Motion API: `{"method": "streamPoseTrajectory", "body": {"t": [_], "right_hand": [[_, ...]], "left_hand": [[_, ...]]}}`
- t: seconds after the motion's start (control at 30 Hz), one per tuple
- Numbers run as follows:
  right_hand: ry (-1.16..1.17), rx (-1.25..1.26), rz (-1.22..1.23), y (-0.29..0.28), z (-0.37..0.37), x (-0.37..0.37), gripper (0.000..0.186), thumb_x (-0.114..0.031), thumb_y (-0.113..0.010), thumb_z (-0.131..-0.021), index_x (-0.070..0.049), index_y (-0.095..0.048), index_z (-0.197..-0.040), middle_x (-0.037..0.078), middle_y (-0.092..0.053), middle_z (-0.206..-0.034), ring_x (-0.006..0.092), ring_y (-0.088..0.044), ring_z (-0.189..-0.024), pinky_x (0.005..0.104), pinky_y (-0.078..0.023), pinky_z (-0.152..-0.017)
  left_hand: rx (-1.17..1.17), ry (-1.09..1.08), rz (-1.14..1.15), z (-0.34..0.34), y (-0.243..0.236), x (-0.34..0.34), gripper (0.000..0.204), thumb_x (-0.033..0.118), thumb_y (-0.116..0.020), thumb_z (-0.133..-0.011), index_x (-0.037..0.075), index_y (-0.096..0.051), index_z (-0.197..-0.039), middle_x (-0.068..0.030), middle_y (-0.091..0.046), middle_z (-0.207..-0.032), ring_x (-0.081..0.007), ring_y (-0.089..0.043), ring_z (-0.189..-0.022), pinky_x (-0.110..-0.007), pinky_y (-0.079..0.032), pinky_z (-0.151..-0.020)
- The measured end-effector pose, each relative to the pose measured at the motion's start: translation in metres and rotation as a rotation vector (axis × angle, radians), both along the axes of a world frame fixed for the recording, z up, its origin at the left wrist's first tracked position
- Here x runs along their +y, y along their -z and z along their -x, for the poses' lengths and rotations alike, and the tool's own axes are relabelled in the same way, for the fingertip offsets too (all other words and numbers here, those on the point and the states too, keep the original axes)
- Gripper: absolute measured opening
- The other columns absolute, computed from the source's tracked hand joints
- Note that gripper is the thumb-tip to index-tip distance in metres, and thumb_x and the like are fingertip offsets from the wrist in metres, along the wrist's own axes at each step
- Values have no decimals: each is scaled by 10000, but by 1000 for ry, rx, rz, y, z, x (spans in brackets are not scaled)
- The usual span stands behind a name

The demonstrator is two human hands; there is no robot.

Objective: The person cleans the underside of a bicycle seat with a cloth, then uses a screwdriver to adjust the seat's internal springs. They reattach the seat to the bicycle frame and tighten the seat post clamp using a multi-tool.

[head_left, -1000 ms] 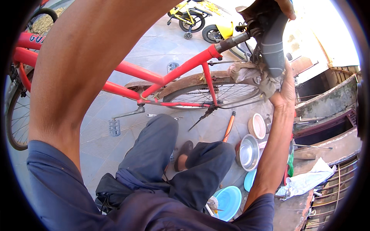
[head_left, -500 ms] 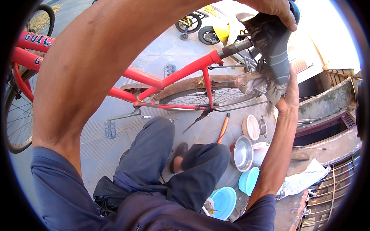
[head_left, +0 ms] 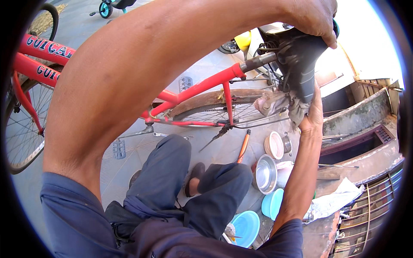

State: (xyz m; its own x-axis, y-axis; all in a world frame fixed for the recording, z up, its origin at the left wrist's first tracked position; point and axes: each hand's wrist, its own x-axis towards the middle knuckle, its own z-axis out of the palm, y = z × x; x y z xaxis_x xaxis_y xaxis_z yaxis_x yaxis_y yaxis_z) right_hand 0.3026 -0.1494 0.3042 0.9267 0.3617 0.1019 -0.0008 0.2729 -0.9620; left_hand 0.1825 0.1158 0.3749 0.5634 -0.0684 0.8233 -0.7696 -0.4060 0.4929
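A red bicycle stands across the view, its black saddle at the upper right on a metal seat post. My left arm reaches over the frame, and my left hand is closed round the far end of the saddle. From below, my right hand grips a crumpled, dirty pale rag against the saddle's near end. Most of its fingers are hidden behind the saddle and rag. The rusty rear mudguard and spoked rear wheel lie just beneath.
An orange-handled tool and a wrench lie on the tiles. Nearby are a metal bowl, a pink-rimmed basin and light-blue basins. White sheeting and a metal grille are at right. A child's tricycle stands far off.
The view has shifted a little, so the bicycle's rear and the basins sit further left. My left forearm now covers more of the frame. Both hands remain at the saddle, the right with the rag.
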Motion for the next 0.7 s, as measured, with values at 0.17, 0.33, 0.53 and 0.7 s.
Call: {"method": "streamPoseTrajectory", "body": {"t": [0.17, 0.33, 0.53, 0.7], "right_hand": [[-128, 29, -54, 3, -8, -7, 362, -330, -611, -959, -50, -619, -1189, 88, -689, -1089, 220, -676, -949, 350, -574, -837], [-144, 106, -123, 19, -10, -12, 404, -374, -653, -927, -72, -623, -1194, 87, -694, -1071, 222, -680, -902, 337, -588, -741], [-6, 89, -103, 24, -1, -3, 462, -488, -597, -929, -106, -613, -1189, 76, -684, -1046, 182, -666, -785, 287, -567, -577], [33, 67, -102, 29, -5, -10, 444, -477, -608, -929, -113, -616, -1184, 74, -681, -1048, 196, -662, -788, 301, -576, -604]], "left_hand": [[-38, 9, -46, -2, -3, 2, 203, 85, -699, -730, -84, -698, -841, -224, -703, -813, -273, -693, -763, -362, -540, -703], [-11, 49, -60, -8, -15, -12, 195, 81, -716, -736, -84, -701, -839, -233, -711, -837, -287, -704, -787, -364, -548, -721], [-20, 38, -120, -18, -23, -21, 208, 82, -730, -747, -90, -699, -859, -239, -708, -855, -290, -702, -811, -376, -543, -731], [47, 19, -112, -3, -20, -22, 253, 112, -742, -762, -94, -686, -897, -236, -701, -862, -288, -695, -834, -375, -536, -739]]}}
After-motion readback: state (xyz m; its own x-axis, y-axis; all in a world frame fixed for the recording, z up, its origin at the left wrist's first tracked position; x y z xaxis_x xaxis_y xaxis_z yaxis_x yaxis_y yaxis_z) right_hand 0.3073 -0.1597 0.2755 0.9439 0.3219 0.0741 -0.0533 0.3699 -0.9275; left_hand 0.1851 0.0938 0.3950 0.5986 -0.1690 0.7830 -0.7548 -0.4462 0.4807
